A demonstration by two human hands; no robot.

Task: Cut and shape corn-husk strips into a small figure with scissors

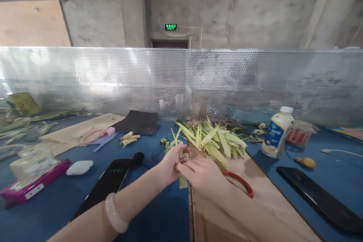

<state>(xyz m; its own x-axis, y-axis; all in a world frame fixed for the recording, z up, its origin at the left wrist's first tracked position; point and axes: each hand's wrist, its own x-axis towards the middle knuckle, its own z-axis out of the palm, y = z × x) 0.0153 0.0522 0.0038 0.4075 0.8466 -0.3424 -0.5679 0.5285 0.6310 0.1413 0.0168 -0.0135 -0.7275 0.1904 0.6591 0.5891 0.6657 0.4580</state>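
My left hand [173,162] is closed round a small bundle of pale green corn husk strips [183,182], whose lower ends hang below the fingers. Leafy tips of the bundle [176,136] stick up above that hand. My right hand [202,174] meets it from the right, its fingers bent and pressed against the bundle at the left fingers; the exact grip is partly hidden. Just beyond the hands lies a loose pile of yellow-green corn husks [215,141] on a brown board [272,189]. Red-handled scissors [241,181] rest on the board, partly behind my right forearm.
At right stand a white-capped bottle [276,132] and a clear cup [299,134], near a black phone [320,196]. Another phone [104,181], a white earbud case [79,167] and a purple pack [36,185] lie at left. A perforated metal screen [127,83] closes off the back.
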